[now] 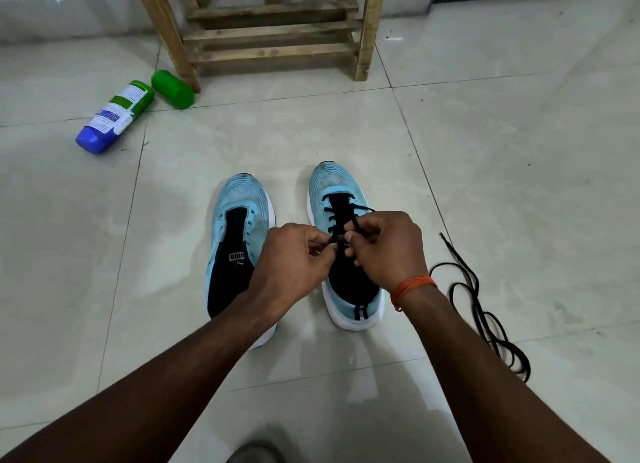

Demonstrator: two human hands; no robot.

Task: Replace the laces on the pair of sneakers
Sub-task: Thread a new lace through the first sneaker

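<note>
Two blue sneakers stand on the tiled floor, toes pointing away from the person, long axes roughly parallel. The right sneaker (330,185) has one black threaded lace (341,209) through its front eyelets. The left sneaker (239,220), just beside it on its left, has none. One loose lace (485,312) lies coiled to its right. Above its tongue, the right hand (388,248) pinches the threaded lace's end. The left hand (294,260) pinches there too, its fingers hiding exactly where. The left forearm covers the left sneaker's heel.
</note>
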